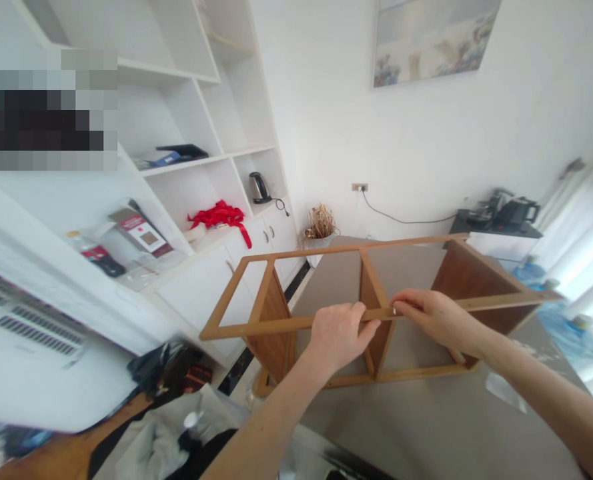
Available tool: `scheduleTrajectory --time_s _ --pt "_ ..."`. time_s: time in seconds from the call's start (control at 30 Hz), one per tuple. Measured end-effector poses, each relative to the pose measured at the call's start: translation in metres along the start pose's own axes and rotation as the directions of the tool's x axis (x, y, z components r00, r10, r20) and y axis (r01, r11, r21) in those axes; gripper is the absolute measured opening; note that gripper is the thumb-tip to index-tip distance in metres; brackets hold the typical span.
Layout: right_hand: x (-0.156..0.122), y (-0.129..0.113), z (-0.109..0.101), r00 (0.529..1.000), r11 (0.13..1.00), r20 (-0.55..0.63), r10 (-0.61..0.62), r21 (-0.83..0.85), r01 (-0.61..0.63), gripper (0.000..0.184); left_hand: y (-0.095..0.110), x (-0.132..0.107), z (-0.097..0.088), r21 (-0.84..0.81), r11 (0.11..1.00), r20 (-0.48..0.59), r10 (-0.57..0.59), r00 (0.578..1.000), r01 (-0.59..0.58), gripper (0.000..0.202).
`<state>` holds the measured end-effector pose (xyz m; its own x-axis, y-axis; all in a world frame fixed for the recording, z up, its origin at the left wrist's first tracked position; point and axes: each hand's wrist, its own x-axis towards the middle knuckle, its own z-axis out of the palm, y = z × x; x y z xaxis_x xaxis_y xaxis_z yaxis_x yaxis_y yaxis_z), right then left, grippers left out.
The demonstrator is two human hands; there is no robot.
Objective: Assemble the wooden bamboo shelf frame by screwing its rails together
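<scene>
On my left I see white shelves (246, 153) with a cola bottle (97, 255), red cloth (220, 215) and kettle (259, 189); ahead hangs a painting (431, 43).

We look through one head-worn camera, facing forward and down, from close above the bare left hand (337, 335), bare right hand (432, 316) and brown wooden open frame (373, 273), with white boxy shelving (176, 73) left and a flat white wall (326, 127) far ahead

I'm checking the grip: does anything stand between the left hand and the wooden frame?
Nothing visible: the left hand grips the near upper rail of the wooden frame. The right hand is farther along that rail, not between.
</scene>
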<state>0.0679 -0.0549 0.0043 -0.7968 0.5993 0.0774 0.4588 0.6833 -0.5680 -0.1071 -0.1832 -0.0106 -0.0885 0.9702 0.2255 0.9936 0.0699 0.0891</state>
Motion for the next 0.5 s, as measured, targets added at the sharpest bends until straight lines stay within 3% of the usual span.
scheduleTrajectory --time_s 0.17,0.33,0.5 --pt "-0.0067 0.0025 0.0009 0.996 0.995 -0.021 -0.081 -0.052 0.080 0.030 -0.0015 -0.0006 0.0015 -0.002 1.000 -0.016 0.002 1.000 -0.002 0.037" --pt "-0.0083 -0.0010 0.0014 0.990 0.996 -0.135 -0.038 -0.084 0.027 0.029 -0.0024 -0.0003 0.0032 -0.014 1.000 -0.025 0.006 1.000 -0.007 0.036" --pt "-0.0062 -0.0033 0.0063 0.987 0.996 -0.154 -0.046 -0.085 0.033 0.029 -0.0028 -0.0001 0.0033 -0.017 1.000 -0.033 0.014 0.999 -0.014 0.036"
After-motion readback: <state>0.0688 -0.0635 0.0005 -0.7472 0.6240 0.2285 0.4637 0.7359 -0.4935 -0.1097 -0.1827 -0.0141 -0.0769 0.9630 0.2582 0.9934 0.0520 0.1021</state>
